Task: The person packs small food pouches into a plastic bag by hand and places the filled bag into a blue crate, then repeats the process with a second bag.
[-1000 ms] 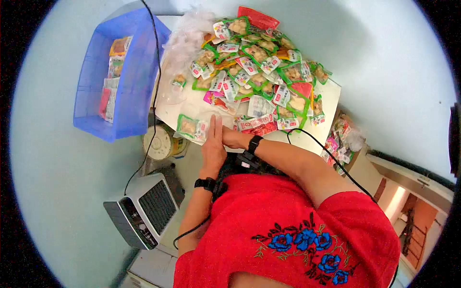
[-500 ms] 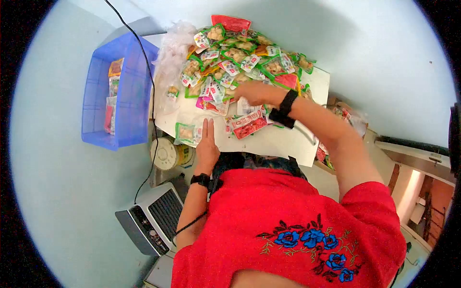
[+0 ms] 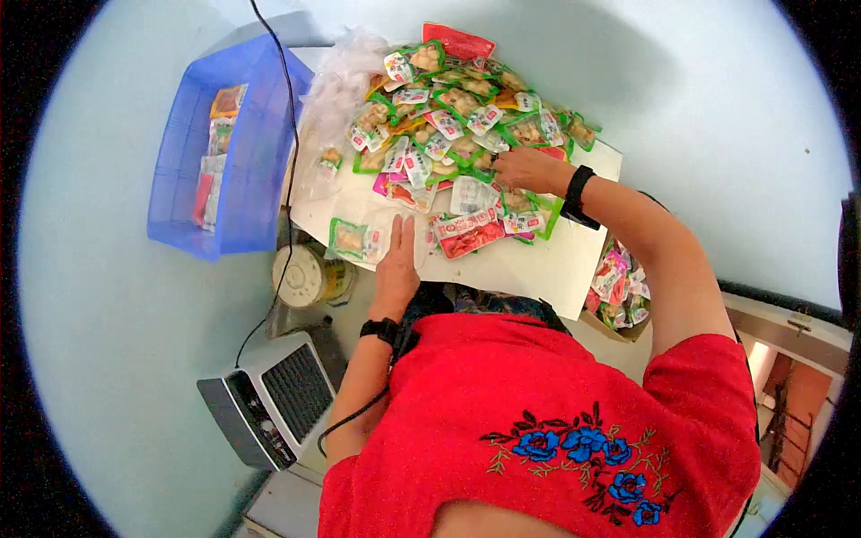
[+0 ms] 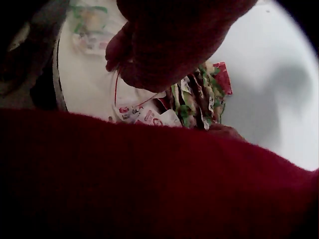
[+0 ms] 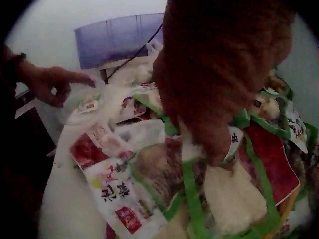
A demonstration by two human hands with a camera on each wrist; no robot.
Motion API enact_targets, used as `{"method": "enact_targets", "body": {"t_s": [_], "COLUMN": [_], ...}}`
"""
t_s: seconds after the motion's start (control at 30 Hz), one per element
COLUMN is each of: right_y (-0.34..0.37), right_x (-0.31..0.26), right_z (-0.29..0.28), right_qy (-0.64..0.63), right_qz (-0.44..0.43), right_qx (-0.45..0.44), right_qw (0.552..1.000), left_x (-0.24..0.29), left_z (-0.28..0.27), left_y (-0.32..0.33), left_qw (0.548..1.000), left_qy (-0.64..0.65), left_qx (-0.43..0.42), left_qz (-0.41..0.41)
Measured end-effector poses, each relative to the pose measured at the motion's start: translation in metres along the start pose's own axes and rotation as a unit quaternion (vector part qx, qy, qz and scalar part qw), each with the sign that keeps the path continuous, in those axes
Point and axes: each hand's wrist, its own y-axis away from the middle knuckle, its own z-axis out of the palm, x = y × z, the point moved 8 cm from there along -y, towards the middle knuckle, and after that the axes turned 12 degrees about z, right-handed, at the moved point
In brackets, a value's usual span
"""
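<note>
My left hand (image 3: 397, 273) is at the table's front left, its first two fingers straight against a clear plastic bag (image 5: 72, 112) with a green-edged packet (image 3: 348, 237) inside. In the right wrist view that left hand (image 5: 52, 82) has its index finger extended over the bag. A thin red line runs down beside the left hand (image 4: 169, 45) in the left wrist view. Over the right part of the packet pile (image 3: 462, 100), my right hand (image 3: 529, 170) pinches the edge of a green-edged packet (image 5: 234, 199) holding pale food; its thumb is partly hidden.
A blue bin (image 3: 179, 193) with several packets stands left of the table (image 3: 529, 269). Crumpled clear bags (image 3: 336, 90) lie along the table's left side. A box of packets (image 3: 628, 327) sits lower right. A black cable (image 3: 294, 134) hangs near the bin.
My right hand has left the left hand's side and moved right and away from my body, to the pile. The left hand stays at the bag. The head view has shifted.
</note>
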Motion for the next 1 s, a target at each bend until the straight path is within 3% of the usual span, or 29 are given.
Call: {"method": "enact_targets", "body": {"t_s": [0.07,0.17,0.2,0.3,0.33,0.43,0.5,0.63,0.67,0.73,0.77,0.87,1.0], "right_y": [-0.004,-0.002,-0.002,0.008,0.009,0.023,0.031,0.032,0.035,0.026,0.029,0.013,-0.014], "right_x": [0.014,0.018,0.024,0.051,0.051,0.045,0.044,-0.024,-0.029,-0.049,-0.067,-0.094,-0.123], "right_z": [0.009,-0.048,-0.057,-0.066,-0.077,-0.09,-0.038,-0.002,0.03,0.039,0.046,0.059,0.051], "right_qy": [0.024,0.003,-0.023,-0.193,-0.271,-0.37,-0.532,-0.706,-0.693,-0.674,-0.751,-0.863,-0.896], "right_qz": [0.063,0.062,0.088,0.132,0.145,0.23,0.281,0.335,0.371,0.336,0.352,0.301,0.27], "right_qx": [-0.029,0.032,0.011,0.004,-0.041,-0.069,-0.077,-0.149,-0.116,-0.113,-0.139,-0.094,-0.107], "right_qw": [0.997,0.998,0.996,0.972,0.951,0.897,0.795,0.606,0.607,0.649,0.541,0.395,0.337], "left_x": [0.002,0.004,0.004,0.002,0.0,-0.001,-0.001,-0.004,-0.004,-0.003,-0.001,0.004,0.006], "left_z": [-0.002,-0.005,-0.005,-0.002,-0.002,-0.002,-0.005,-0.001,-0.001,-0.002,-0.005,-0.01,-0.012], "left_y": [0.0,-0.002,-0.002,-0.005,-0.006,-0.007,-0.007,-0.007,-0.007,-0.009,-0.009,-0.009,-0.007], "left_qw": [1.0,1.0,1.0,1.0,1.0,1.0,0.999,0.999,0.999,0.999,0.999,0.999,0.999], "left_qy": [0.004,0.001,0.0,0.007,0.011,0.026,0.037,0.032,0.027,0.023,0.021,0.025,0.038], "left_qx": [-0.009,0.001,0.008,-0.002,0.001,0.011,0.019,0.02,0.015,0.004,0.005,0.006,0.02], "left_qz": [-0.013,-0.006,0.0,-0.01,-0.01,-0.012,-0.014,-0.025,-0.029,-0.035,-0.034,-0.028,-0.024]}}
